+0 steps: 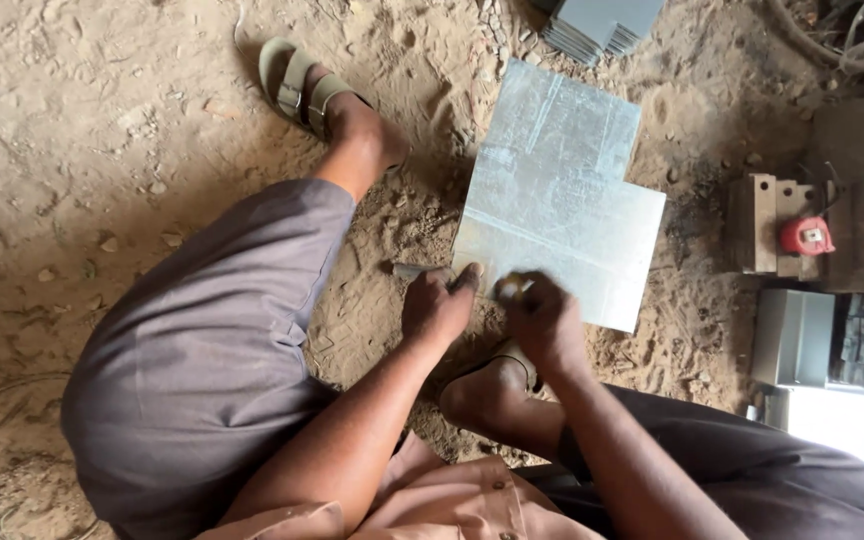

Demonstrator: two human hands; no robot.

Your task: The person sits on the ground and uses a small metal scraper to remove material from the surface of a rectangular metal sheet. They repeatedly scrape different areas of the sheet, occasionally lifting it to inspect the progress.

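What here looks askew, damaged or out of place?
Nothing is spilled or broken. The metal sheet lies straight on the sandy ground, scuffed and scratched, its outline stepped, not rectangular. Both hands, left and right, rest at its near edge. A red tape measure sits on blocks.

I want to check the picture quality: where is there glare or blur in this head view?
Head view: the metal sheet reflects pale, soft light; the bottom right corner is washed out white; the right hand looks slightly blurred, the left hand sharper; soft shadows on the sandy ground.
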